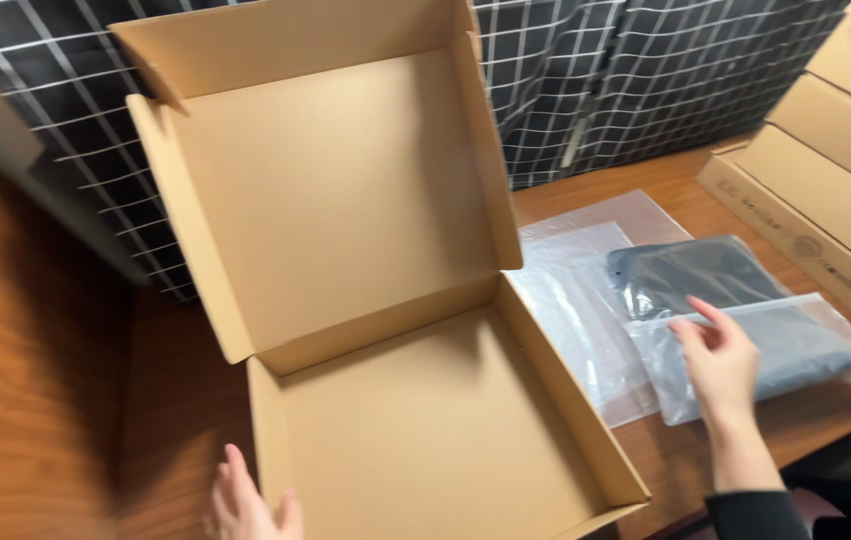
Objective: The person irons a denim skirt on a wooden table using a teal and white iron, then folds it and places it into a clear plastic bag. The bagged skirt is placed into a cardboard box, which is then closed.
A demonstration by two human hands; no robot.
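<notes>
The right hand (720, 362), fingers spread wide, touches a clear bag (805, 350) with dark cloth beside the open brown box (425, 420); the left hand (245, 505), fingers loose, holds nothing.

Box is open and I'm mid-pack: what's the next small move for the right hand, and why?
Probably close the right hand on the nearest bagged dark garment and lift it toward the box. The fingers already rest on that bag, the box stands open and empty, and the left hand is at its front left corner.
</notes>
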